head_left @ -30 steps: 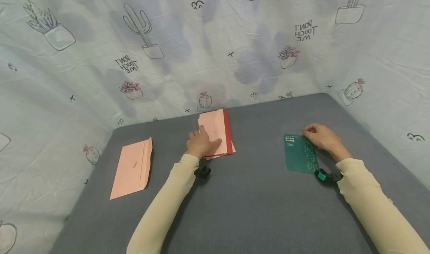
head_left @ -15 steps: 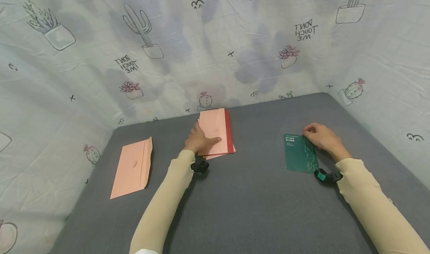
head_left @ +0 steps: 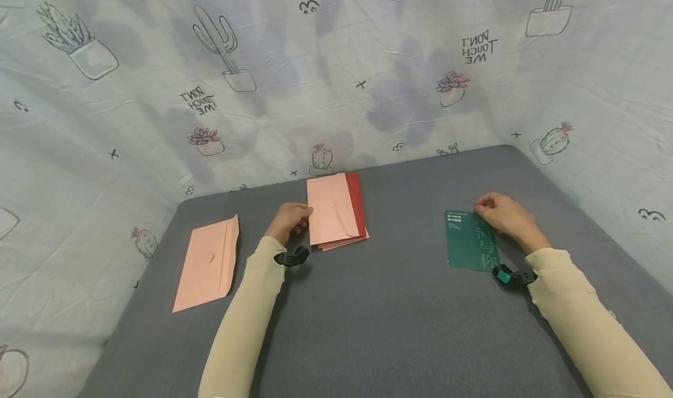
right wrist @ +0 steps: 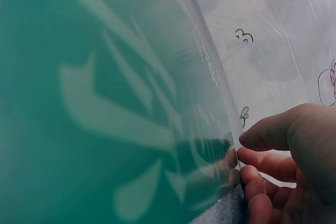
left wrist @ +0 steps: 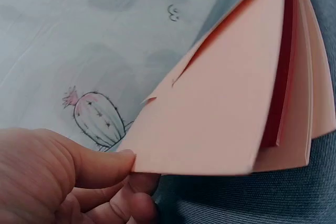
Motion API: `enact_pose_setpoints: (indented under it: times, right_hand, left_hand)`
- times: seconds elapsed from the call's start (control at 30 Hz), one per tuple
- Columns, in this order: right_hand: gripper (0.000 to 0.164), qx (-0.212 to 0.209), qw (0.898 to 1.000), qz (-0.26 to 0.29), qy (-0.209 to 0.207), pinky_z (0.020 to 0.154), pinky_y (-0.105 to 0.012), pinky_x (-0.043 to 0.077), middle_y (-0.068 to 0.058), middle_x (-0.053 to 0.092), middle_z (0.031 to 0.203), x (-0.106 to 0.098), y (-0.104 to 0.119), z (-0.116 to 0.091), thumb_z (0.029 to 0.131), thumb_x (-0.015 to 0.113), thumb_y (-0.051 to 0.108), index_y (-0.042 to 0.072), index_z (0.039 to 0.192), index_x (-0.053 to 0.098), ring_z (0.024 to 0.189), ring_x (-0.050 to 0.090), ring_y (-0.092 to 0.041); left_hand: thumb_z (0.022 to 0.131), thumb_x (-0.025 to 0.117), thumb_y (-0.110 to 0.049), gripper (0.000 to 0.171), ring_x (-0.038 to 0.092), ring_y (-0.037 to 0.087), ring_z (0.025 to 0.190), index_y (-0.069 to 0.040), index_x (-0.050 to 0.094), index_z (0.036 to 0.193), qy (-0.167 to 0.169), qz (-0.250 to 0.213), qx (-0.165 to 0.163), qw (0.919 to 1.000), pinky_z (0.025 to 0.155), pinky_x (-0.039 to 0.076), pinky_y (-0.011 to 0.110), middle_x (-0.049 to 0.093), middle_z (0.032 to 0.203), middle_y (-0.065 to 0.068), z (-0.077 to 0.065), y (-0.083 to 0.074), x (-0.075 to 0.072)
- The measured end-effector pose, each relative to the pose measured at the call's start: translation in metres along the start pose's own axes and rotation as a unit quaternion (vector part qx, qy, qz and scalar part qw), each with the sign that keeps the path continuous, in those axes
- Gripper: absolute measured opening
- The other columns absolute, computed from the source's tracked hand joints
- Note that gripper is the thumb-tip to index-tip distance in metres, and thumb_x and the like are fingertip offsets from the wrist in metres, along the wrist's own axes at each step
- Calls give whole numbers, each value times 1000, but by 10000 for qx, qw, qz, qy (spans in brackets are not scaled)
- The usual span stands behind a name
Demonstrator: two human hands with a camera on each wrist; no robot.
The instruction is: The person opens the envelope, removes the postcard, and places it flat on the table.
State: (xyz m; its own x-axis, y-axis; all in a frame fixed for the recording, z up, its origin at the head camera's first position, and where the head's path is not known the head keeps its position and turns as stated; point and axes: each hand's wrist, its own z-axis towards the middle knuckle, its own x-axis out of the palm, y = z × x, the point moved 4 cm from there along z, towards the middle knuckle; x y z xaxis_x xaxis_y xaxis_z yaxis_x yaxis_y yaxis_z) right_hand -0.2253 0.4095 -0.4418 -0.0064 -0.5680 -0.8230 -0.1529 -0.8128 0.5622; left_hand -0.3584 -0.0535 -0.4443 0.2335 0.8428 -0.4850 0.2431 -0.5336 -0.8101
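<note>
My left hand (head_left: 289, 220) pinches the left edge of the top pink envelope (head_left: 330, 208) on a stack at the back of the table. In the left wrist view, that envelope (left wrist: 220, 103) is raised at the thumb and fans apart from those below. A red envelope or sheet (head_left: 356, 202) shows beneath it, then more pink paper (left wrist: 317, 66). At the right, my right hand (head_left: 507, 217) holds the upper right edge of a glossy green card (head_left: 467, 243) with pale print. Thumb and fingertips meet that edge in the right wrist view, where the card (right wrist: 105, 129) reflects them.
Another pink envelope (head_left: 205, 263) lies apart at the left of the grey table (head_left: 368, 322), its flap side up. A pale cloth (head_left: 336, 65) with cactus drawings hangs behind and at both sides. Each wrist wears a black band (head_left: 291, 257).
My left hand has slid left off the top of the stack to its left edge, where it now pinches the top envelope, slightly shifted. The right hand and green card have stayed still.
</note>
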Motion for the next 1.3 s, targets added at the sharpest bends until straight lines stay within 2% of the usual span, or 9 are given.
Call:
enact_pose_setpoints:
  times: [0.17,0.4,0.6,0.9,1.1,1.3]
  right_hand:
    - [44,12,10000,20,0,59,-29,45,-29,59,121,0,0,1,106,44,32,-3,131,54,76,62,-22]
    - [43,12,10000,8,-45,58,-31,44,-29,60,118,-1,0,2,106,45,31,-3,130,54,69,58,-19]
    - [43,44,10000,-49,-32,57,-30,40,-26,61,114,1,0,2,106,45,32,-2,130,55,65,56,-19]
    - [44,96,9999,-93,-3,57,-30,40,-27,60,117,1,-1,2,106,45,32,-2,131,54,67,57,-20]
    - [44,80,9999,-100,17,58,-31,41,-26,60,116,1,-1,2,106,44,33,-2,131,54,68,58,-20]
    - [45,71,9999,-90,37,57,-31,41,-26,60,116,2,-2,3,107,43,34,-1,133,53,67,57,-20]
  left_hand:
    - [102,59,-26,40,53,14,80,-3,62,135,105,-469,-26,9988,67,46,26,56,102,3,-1,3,-3]
    - [104,57,-23,38,52,12,78,-2,59,134,363,-1054,-83,9937,64,46,24,53,99,1,-5,10,-6]
    - [104,57,-23,34,52,13,78,-4,59,133,505,-1291,-186,9902,64,46,25,53,94,0,-10,18,-6]
    - [106,54,-23,37,51,11,75,-4,54,137,767,-1538,-43,9851,63,45,24,54,88,-4,-16,19,-7]
    - [106,53,-22,26,53,10,73,-6,53,127,1010,-1707,128,9800,62,46,24,53,88,-4,-21,21,-4]
    - [106,53,-21,17,59,9,73,-10,52,119,1260,-1886,211,9737,62,50,24,57,89,-4,-28,26,0]
